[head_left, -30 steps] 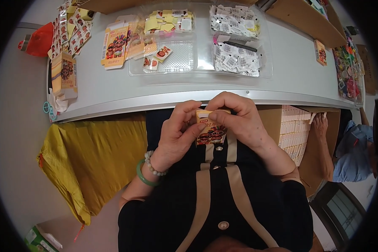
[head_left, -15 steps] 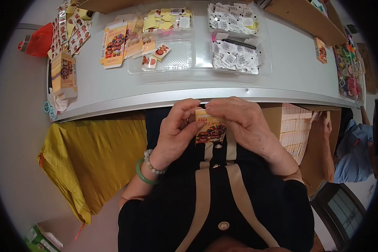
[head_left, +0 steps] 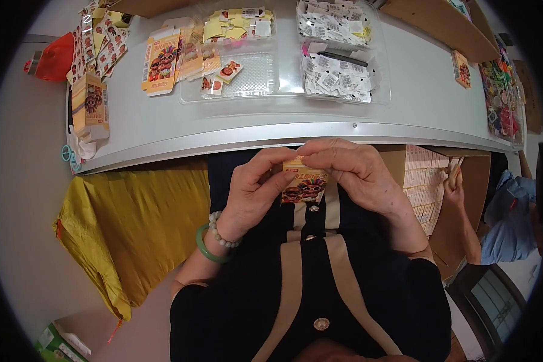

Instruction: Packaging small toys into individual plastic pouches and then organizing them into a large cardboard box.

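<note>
A small yellow-orange cardboard box (head_left: pixel 304 186) printed with cartoon figures is held upright between my hands, just in front of the table edge. My left hand (head_left: pixel 256 187) grips its left side, thumb across the front near the top. The fingers of my right hand (head_left: pixel 359 175) bend over its upper right corner. Both hands cover much of the top end, so I cannot see how the flap sits. A green bangle and a beaded bracelet (head_left: pixel 222 236) circle my left wrist.
On the table (head_left: pixel 223 123) stand clear plastic trays (head_left: pixel 380 99) of small packets, stickers and yellow slips. Flat printed boxes (head_left: pixel 160 63) lie at left, near sticker sheets (head_left: pixel 105 48). A carton of packed boxes (head_left: pixel 417 187) sits at right, another person's hand (head_left: pixel 454 187) in it.
My hands have drawn closer over the box top, my left fingers now reaching across toward the right ones. The other person's hand has shifted left, over the packed carton.
</note>
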`<state>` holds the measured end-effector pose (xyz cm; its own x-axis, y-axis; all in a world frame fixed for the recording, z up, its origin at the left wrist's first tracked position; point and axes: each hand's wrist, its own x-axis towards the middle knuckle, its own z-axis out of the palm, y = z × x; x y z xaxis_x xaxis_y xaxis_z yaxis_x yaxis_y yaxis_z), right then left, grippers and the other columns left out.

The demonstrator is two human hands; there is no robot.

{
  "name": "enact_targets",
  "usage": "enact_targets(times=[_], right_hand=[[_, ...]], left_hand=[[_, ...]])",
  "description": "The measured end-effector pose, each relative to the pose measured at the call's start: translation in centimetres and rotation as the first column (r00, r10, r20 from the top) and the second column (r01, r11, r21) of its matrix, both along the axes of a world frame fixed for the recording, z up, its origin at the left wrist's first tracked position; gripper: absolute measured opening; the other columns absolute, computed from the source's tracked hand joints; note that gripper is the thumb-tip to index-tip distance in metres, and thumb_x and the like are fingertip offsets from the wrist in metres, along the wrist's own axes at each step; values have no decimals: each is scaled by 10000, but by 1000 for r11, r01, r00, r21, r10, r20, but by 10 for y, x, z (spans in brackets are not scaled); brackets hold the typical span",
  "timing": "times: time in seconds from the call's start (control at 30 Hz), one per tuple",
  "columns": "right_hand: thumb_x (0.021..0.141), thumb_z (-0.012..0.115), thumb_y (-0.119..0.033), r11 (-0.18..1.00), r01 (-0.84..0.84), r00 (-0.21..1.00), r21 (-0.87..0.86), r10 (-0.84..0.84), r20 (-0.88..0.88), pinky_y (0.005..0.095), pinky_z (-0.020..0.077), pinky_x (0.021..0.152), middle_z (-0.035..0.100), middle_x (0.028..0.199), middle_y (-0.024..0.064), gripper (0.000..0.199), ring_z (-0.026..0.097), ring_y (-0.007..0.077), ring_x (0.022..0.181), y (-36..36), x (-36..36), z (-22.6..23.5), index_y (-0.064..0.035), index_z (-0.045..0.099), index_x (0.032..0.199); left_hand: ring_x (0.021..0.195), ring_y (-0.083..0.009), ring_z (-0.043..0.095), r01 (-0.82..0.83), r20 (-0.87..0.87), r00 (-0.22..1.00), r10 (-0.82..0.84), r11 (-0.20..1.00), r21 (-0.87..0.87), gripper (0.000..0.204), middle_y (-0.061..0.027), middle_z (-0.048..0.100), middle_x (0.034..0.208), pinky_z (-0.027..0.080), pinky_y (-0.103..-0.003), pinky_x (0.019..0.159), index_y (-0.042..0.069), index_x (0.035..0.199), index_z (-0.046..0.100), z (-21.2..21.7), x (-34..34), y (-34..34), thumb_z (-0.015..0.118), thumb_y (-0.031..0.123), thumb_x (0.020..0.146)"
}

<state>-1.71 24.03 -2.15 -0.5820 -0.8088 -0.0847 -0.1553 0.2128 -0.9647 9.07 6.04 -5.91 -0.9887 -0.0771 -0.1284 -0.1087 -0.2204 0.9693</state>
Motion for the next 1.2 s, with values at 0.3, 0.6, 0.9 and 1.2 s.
enact_targets(times=[0.3,0.6,0.9,1.2], right_hand=[[828,506,48,1000,-17,998,-22,18,65,318,489,882,614,1139,115,302,592,246,1064,9,-1,-8,-38,622,1093],[833,538,39,999,20,991,-51,-13,135,316,451,929,595,1185,145,283,560,254,1124,15,1,-14,-12,631,1095],[740,618,32,979,81,758,-187,-182,-626,377,491,862,600,1148,134,282,578,328,1046,5,-9,-10,-53,658,1007],[778,625,-63,947,198,858,-255,-293,-421,347,493,779,633,993,132,316,629,299,896,8,-42,25,7,553,1077]], left_hand=[[905,-106,599,-6,74,997,11,998,-65,222,-67,642,997,492,-226,786,6,1057,628,-1,1,-1,594,-36,842],[895,-119,600,-60,44,997,67,989,-134,210,-73,640,999,476,-232,793,0,1043,637,-5,-5,2,582,-36,843],[881,-112,582,-228,-1,973,229,965,-127,183,-53,644,966,461,-237,805,-22,1007,644,18,-13,-2,573,-44,840],[1120,-202,519,28,5,1000,-28,992,-126,521,-117,564,1176,396,-336,969,-18,1243,500,64,-58,-19,667,248,827]])
